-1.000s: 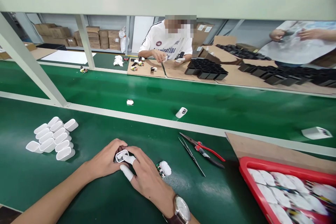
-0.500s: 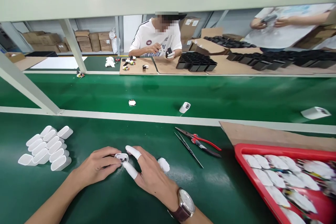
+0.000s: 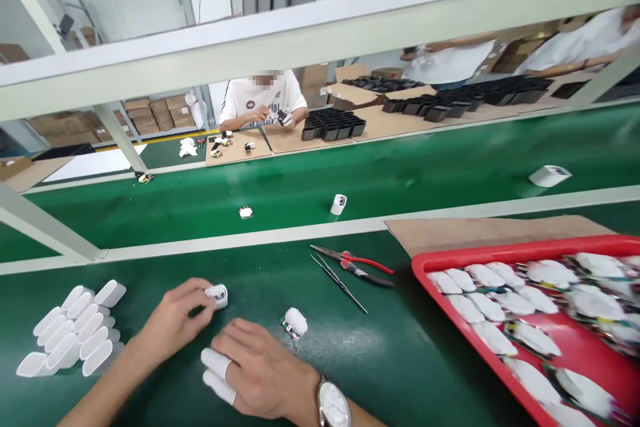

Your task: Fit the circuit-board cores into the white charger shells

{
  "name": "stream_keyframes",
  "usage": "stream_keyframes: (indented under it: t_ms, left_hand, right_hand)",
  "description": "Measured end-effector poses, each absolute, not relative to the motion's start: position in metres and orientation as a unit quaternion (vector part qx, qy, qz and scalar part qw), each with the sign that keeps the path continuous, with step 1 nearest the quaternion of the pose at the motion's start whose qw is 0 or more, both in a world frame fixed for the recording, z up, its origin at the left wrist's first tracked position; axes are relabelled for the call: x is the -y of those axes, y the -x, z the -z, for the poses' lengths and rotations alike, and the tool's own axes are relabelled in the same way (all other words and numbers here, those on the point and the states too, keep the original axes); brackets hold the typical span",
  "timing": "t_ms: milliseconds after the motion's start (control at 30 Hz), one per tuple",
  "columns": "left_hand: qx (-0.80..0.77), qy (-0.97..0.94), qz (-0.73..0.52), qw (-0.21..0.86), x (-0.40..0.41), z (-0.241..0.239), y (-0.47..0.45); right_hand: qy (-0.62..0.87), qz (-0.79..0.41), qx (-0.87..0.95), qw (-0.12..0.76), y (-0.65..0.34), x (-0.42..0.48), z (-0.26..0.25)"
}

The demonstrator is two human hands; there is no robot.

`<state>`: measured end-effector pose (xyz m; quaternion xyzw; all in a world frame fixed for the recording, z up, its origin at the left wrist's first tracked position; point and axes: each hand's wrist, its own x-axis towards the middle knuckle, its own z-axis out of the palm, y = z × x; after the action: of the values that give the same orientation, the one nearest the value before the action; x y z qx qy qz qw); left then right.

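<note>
My left hand (image 3: 176, 317) pinches a small white oval plastic casing (image 3: 219, 296) between thumb and fingers, above the green worktable. Dark parts show inside the casing's open end. My right hand (image 3: 260, 367), with white finger cots on two fingers and a watch on the wrist, is nearer to me and apart from the casing. Its fingers are curled together, with nothing visible in them. Beyond it lies a small circuit board with a white-wrapped part (image 3: 295, 323). To the left, several empty white casings (image 3: 75, 330) lie in a cluster.
Long-nose pliers (image 3: 353, 263) and tweezers (image 3: 340, 283) lie right of centre. A red tray (image 3: 425, 273) of white-wrapped circuit boards fills the right. Across a metal rail (image 3: 240, 238), a green belt (image 3: 280, 193) carries a white casing (image 3: 339, 204). A co-worker (image 3: 267, 107) sits opposite.
My right hand has left the casing and drawn back toward me, its fingers closing together. The left hand still holds the casing. The view has tilted and turned right.
</note>
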<state>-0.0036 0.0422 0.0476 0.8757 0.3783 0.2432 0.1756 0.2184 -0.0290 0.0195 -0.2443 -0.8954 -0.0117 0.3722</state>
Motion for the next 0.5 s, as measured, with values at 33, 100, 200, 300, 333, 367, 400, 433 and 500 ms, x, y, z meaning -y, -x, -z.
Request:
stream_keyframes:
  t_ms: [33,100,200,300,333,367,400,433,500]
  left_hand:
    - [-0.41,-0.868,-0.234,0.152,-0.063,-0.052,0.005]
    - [-0.492,-0.835,-0.229,0.092,-0.111,-0.061,0.011]
    - [-0.564,-0.787,-0.247,0.036,-0.175,-0.068,0.018]
    - [-0.571,-0.777,-0.263,-0.005,-0.207,-0.067,0.009]
    - [-0.56,-0.784,-0.269,-0.014,-0.211,-0.064,0.0]
    - [-0.542,-0.795,-0.273,-0.019,-0.213,-0.059,-0.012]
    - [-0.52,-0.809,-0.274,-0.016,-0.214,-0.053,-0.028]
    - [-0.494,-0.826,-0.271,-0.008,-0.216,-0.045,-0.046]
    - [-0.446,-0.857,-0.258,0.022,-0.221,-0.029,-0.087]
  right_hand:
    - [0.239,0.027,0.901,0.361,-0.217,0.03,-0.016]
    - [0.235,0.056,0.911,0.335,-0.216,0.03,-0.009]
    - [0.235,0.084,0.919,0.304,-0.218,0.028,-0.003]
    - [0.219,0.089,0.928,0.287,-0.22,0.023,-0.001]
    - [0.213,0.084,0.931,0.286,-0.22,0.02,0.0]
    - [0.208,0.077,0.932,0.288,-0.219,0.018,0.002]
    - [0.208,0.069,0.932,0.29,-0.217,0.015,0.004]
    - [0.211,0.061,0.931,0.29,-0.215,0.012,0.007]
    - [0.216,0.044,0.934,0.281,-0.211,0.006,0.014]
